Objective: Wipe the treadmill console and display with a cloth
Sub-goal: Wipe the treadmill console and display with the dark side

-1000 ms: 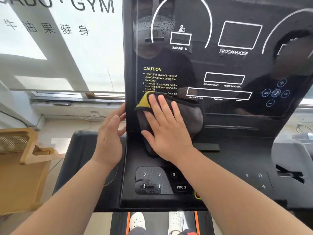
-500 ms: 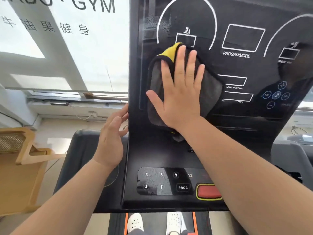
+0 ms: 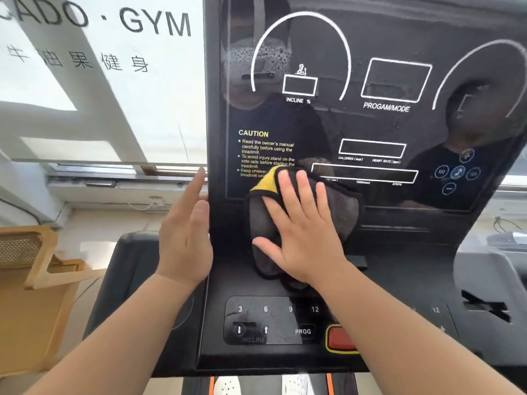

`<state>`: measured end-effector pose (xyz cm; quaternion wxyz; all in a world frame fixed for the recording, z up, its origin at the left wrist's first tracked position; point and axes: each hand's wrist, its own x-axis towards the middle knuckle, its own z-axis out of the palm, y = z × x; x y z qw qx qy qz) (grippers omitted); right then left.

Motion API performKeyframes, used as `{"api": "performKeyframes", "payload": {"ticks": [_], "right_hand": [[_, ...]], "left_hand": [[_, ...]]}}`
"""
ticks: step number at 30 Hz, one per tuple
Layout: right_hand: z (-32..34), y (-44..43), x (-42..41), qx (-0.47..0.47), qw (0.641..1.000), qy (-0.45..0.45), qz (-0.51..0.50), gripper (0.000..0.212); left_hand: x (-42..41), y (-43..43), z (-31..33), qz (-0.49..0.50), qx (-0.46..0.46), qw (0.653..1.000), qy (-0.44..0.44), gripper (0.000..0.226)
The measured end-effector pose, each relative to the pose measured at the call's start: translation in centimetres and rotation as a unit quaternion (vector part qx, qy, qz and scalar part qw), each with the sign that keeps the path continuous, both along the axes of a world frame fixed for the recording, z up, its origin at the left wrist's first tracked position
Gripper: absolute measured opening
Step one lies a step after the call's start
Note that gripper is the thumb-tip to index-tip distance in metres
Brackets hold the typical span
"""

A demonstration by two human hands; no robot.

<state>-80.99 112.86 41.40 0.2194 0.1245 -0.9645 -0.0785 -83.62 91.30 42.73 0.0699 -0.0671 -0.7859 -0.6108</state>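
Wiping is under way — the right hand [image 3: 302, 232] presses the cloth [image 3: 346, 208] against the lower-left part of the display [image 3: 370, 124], just under the caution text [image 3: 266, 152], grip released, fingers straight. The left hand [image 3: 185, 238] rests along the display's left edge, grip also released, probably steadying. Next, I judge: sweep up and right across the rest of the glass, then down onto the console [image 3: 256, 359] keys. A red button [image 3: 339, 339] near the console's front edge is partly under the right forearm — easy to press by accident.

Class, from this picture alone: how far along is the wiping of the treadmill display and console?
Done: nothing surely. In hand: the right hand presses the cloth flat on the display's lower left; the left hand is at its edge. Left: speckles up top, and the keypad.
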Motion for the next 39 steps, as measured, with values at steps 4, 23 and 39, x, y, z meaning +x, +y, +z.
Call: {"api": "performKeyframes", "payload": {"ticks": [4,23,39], "right_hand": [[1.0,1.9,-0.8,-0.052,0.992,0.036,-0.114,0.081],[4.0,-0.9,-4.8,0.076,0.991,0.066,0.086,0.064],[10.1,1.9,-8.0,-0.063,0.985,0.136,-0.085,0.095]], "left_hand": [[-0.2,-0.8,-0.1,-0.028,-0.021,0.999,-0.009,0.055],[-1.6,1.2,1.4,0.014,0.023,0.999,0.039,0.048],[-2.2,1.1,1.5,0.003,0.058,0.998,-0.004,0.056]]}}
